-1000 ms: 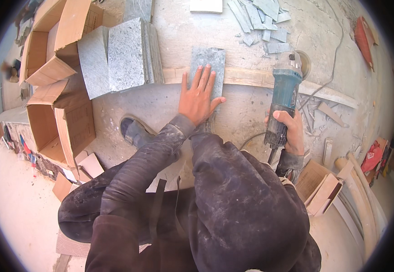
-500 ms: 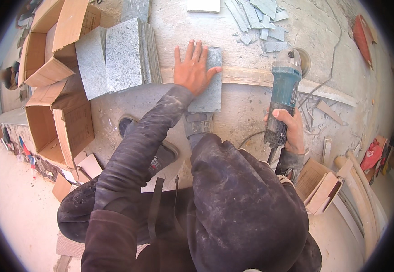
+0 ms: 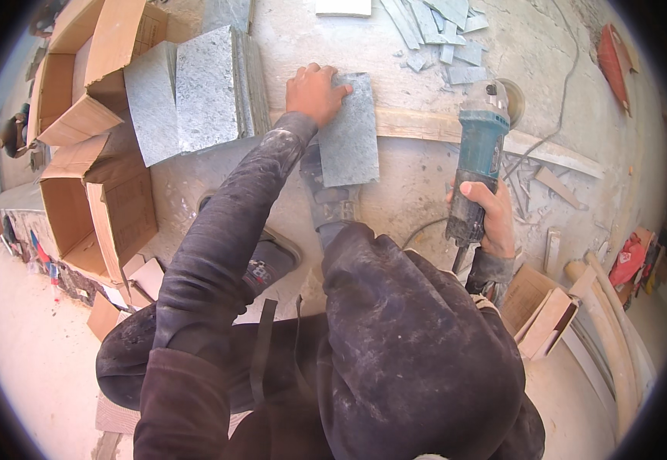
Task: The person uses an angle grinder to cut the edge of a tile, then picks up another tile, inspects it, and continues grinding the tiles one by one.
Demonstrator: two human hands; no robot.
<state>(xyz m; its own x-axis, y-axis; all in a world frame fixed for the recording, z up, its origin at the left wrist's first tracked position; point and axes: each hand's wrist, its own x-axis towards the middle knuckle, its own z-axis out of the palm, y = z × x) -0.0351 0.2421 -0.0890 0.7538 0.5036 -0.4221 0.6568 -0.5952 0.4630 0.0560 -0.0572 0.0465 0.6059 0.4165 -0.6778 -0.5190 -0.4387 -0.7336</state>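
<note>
At the far left of the frame two open cardboard boxes (image 3: 96, 146) stand with their flaps spread, the upper one overlapping the left edge of a stack of grey stone slabs (image 3: 195, 96) that leans in the upper left, its right edge close to the person's forearm. Below them a shoe (image 3: 268, 261) rests on the dusty concrete floor (image 3: 418, 184), with a bare strip of floor between it and the boxes. Just left of centre at the top, the left hand (image 3: 314, 92) lies on the upper left corner of a grey stone tile (image 3: 349, 130), fingers curled over its top edge in a loose closed grip. The tile lies flat, its long sides running up and down the frame, its upper part crossing a pale wooden batten (image 3: 425, 126) that runs from centre to right; its lower edge sits over the toe of the other shoe (image 3: 330, 203). Right of the tile a patch of open floor separates it from a teal angle grinder (image 3: 479, 153), which points toward the top of the frame with its disc end beyond the batten. The right hand (image 3: 491, 215) is wrapped tight round the grinder's dark rear handle, fully closed on it. A cable (image 3: 563, 92) trails to the upper right. Cut tile scraps (image 3: 441, 27) litter the top centre, well apart from the tile, and more offcuts and cardboard pieces (image 3: 540, 307) crowd the right edge.
</note>
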